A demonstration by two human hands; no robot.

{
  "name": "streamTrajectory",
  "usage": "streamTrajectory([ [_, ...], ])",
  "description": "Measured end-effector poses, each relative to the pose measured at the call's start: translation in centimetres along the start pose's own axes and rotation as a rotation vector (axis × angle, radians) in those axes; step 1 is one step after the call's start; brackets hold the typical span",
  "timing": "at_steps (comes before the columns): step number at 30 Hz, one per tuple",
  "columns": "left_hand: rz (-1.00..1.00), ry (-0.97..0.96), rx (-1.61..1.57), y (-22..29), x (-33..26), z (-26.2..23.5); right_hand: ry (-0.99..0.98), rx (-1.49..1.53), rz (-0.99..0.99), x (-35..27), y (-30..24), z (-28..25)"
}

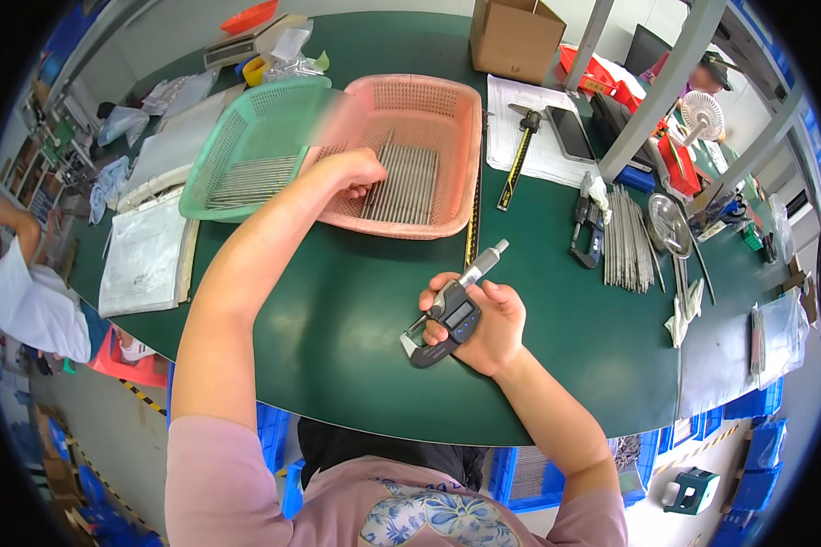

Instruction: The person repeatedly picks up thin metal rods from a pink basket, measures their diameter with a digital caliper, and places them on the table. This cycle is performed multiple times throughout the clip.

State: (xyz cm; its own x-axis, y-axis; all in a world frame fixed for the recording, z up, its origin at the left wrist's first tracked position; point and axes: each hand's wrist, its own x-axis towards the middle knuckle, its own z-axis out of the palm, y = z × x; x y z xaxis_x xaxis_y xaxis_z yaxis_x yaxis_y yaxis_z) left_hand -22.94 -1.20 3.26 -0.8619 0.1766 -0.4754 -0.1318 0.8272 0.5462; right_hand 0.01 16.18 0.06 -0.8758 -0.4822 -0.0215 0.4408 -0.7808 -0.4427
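Note:
My right hand (488,324) grips a digital micrometer (452,308) with a dark body and a silver thimble, held above the green table (356,310). My left hand (351,171) reaches into the pink basket (447,118) and rests with curled fingers on the thin metal rods (406,187) lying in it; whether it has picked up a rod is hidden. A green basket (246,137) with more rods stands just left of the pink one, touching it.
A caliper (520,155) lies on white papers behind the pink basket, with a cardboard box (515,36) beyond. A bundle of loose rods (628,242) and another gauge (586,228) lie at right. Plastic sleeves (146,255) sit at left. Another person (27,292) is at far left.

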Motion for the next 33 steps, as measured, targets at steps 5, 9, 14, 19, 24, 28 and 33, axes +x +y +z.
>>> streamTrajectory([
  [5, 0.023, -0.019, -0.129, -0.5, -0.3, -0.4, 0.014, 0.01, -0.004, 0.1, 0.1, 0.0],
  [9, 0.269, 0.025, -0.528, -0.2, -2.9, -1.2, 0.027, 0.006, -0.001, 0.0, 0.2, -0.1],
  [14, 0.559, -0.127, -1.092, -0.5, -12.5, 3.5, 0.175, -0.11, -0.074, -0.9, 0.5, 0.6],
  [19, 0.619, -0.028, -1.083, -3.1, -15.1, 8.1, 0.213, -0.191, -0.101, -0.9, 0.9, 1.1],
  [24, 0.673, -0.279, -1.181, -4.2, -15.7, 10.6, 0.208, -0.184, -0.078, -1.2, 0.9, 1.0],
  [28, 0.731, -0.417, -1.183, -4.7, -15.6, 11.7, 0.267, -0.378, -0.098, -1.3, 0.5, 2.0],
  [33, 0.65, -0.298, -1.128, -4.7, -16.5, 11.8, 0.336, -0.254, -0.177, -1.6, -1.6, 1.7],
])
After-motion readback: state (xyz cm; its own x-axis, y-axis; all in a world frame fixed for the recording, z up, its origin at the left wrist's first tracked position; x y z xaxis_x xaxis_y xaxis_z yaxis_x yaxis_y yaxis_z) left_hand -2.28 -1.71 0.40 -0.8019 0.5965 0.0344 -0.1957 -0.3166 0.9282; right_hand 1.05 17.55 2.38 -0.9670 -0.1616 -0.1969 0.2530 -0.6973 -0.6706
